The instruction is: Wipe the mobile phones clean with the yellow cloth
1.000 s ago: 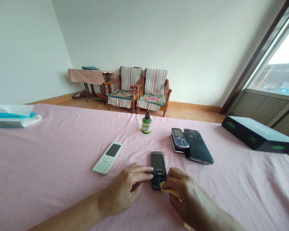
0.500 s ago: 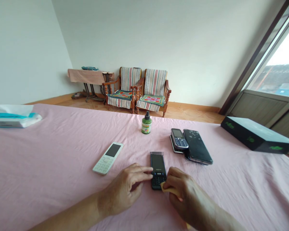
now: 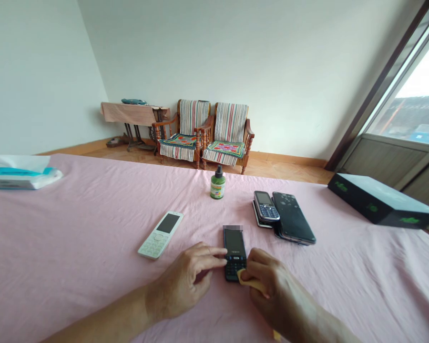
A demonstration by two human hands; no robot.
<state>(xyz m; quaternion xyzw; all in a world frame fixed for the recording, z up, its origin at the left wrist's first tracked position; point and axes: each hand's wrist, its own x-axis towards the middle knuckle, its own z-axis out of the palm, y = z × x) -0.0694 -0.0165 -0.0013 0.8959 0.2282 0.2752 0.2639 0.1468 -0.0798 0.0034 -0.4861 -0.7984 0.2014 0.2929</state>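
Observation:
A black keypad phone [image 3: 235,247] lies face up on the pink cloth in front of me. My left hand [image 3: 191,276] rests at its left edge, fingers stretched out and fingertips touching the phone's side. In my right hand [image 3: 273,281], closed, is a yellow cloth [image 3: 252,281] whose folded edge presses on the lower right corner of the keypad. Most of that cloth is hidden under the fingers; a bit of yellow shows below the hand. To the left lies a white keypad phone [image 3: 160,235].
Beyond the phones stands a green spray bottle [image 3: 218,185]. At the right, a dark keypad phone [image 3: 266,206] and a black smartphone [image 3: 293,217] lie on other devices. A black box [image 3: 382,199] sits far right, a tissue pack [image 3: 25,176] far left.
My right hand and the yellow cloth have shifted very slightly left across the keypad. My left hand and the black phone stay where they were.

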